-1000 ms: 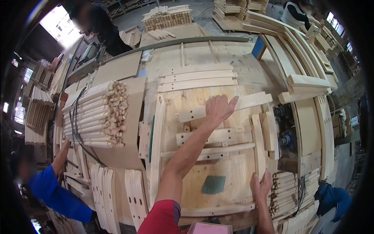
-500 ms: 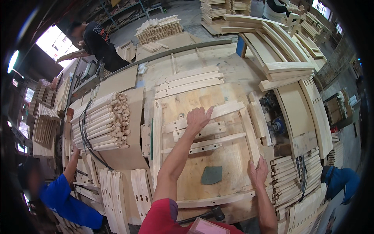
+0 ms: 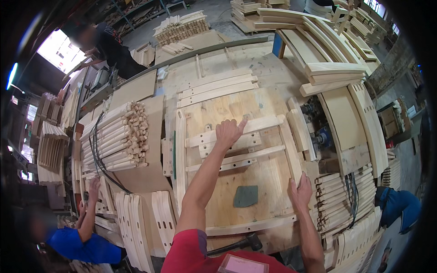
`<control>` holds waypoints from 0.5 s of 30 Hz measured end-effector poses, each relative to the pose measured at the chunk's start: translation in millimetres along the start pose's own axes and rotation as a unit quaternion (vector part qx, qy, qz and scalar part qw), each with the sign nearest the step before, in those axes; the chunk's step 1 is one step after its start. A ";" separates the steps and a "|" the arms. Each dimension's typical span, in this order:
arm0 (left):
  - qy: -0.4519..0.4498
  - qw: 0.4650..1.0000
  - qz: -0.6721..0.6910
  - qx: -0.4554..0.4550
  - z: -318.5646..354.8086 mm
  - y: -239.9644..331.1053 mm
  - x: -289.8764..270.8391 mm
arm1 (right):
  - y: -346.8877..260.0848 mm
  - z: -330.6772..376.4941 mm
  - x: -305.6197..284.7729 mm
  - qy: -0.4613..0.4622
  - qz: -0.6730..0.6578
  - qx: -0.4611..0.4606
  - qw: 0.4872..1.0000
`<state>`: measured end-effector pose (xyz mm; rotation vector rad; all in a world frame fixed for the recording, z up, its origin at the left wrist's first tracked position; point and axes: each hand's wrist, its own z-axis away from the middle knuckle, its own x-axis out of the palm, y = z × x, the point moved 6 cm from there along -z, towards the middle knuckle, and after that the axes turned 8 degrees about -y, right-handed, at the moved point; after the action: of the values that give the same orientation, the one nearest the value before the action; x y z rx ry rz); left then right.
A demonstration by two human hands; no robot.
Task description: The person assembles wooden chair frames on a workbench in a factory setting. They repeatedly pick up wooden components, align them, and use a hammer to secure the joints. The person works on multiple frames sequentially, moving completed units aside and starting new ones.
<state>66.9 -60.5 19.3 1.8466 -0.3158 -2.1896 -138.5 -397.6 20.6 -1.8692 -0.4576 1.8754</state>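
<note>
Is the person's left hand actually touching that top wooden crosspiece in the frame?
Touching. The head view shows the left hand lying flat on the upper wooden slat, fingers spread over it, with no gap visible.

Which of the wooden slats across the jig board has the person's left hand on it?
The upper crosswise slat: the left hand rests on it, while the lower slat lies untouched.

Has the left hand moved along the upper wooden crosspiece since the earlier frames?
Yes. The left hand slid leftward along the pale wooden crosspiece, away from the right upright slat.

Dim workshop, grey concrete floor [image 3: 218, 11], bright window [image 3: 61, 52] at left, stacked timber [image 3: 180, 27] behind.
</note>
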 end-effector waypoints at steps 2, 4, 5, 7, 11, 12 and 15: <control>-0.010 1.000 0.007 -0.008 -4.6 3.3 -1.4 | 3.2 -0.3 2.4 0.004 0.014 0.001 1.000; -0.018 0.999 -0.007 -0.028 -5.5 0.3 -3.3 | 3.9 -3.9 9.3 0.007 0.013 -0.001 1.000; -0.027 0.999 -0.007 -0.027 -8.0 7.5 1.3 | 5.7 -3.0 9.7 0.010 0.015 0.005 1.000; -0.062 0.996 0.002 -0.064 -10.6 -3.1 3.7 | 7.2 -0.1 10.3 0.009 0.011 0.017 1.000; -0.029 0.998 -0.025 -0.042 -6.9 -0.7 7.1 | 5.7 -4.0 4.0 -0.005 0.007 0.032 0.999; -0.016 0.999 -0.037 -0.036 -6.0 1.2 8.1 | 6.0 -4.1 0.3 -0.008 0.010 0.032 0.999; -0.026 0.998 -0.033 -0.041 -5.2 4.0 9.0 | 15.3 -6.3 -8.2 0.008 -0.002 0.018 1.000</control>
<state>70.8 -67.3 11.3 1.7832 -0.1750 -2.2607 -133.7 -415.4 19.3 -1.8587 -0.4193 1.8525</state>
